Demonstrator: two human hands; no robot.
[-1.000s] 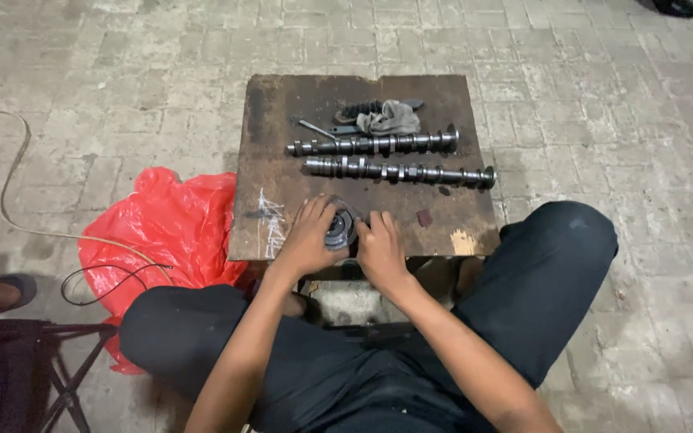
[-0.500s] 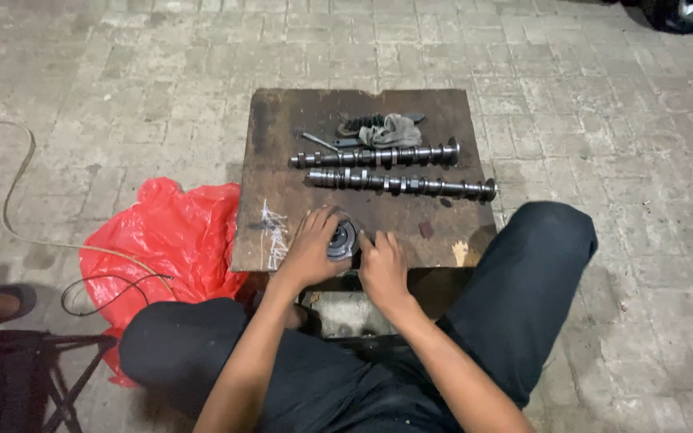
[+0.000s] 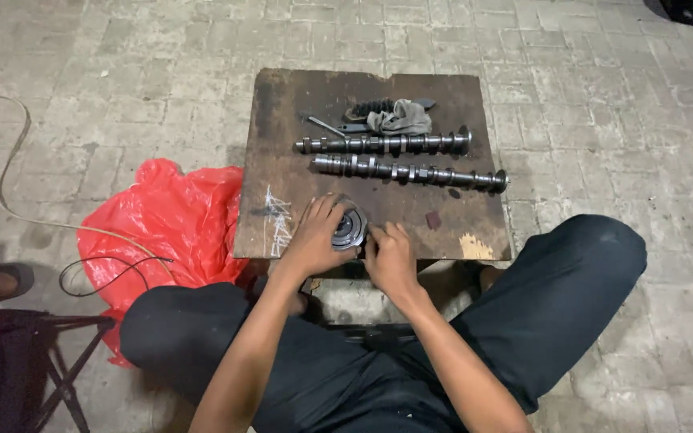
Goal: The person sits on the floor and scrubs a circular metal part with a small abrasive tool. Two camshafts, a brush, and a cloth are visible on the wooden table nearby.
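Note:
A round dark metal gear-like part rests at the near edge of a brown wooden board. My left hand wraps around its left side and my right hand presses its fingers against its right side. Two long grey camshafts lie across the board beyond my hands, the farther one and the nearer one. A grey rag and a small metal tool lie behind them.
A crumpled red plastic bag lies on the brick floor left of the board, with a thin cable curving past it. My black-trousered legs flank the board. A folding stool frame stands lower left.
The view has shifted slightly and my hands have stayed on the round part, turning it a little at the board's near edge. The camshafts have not moved.

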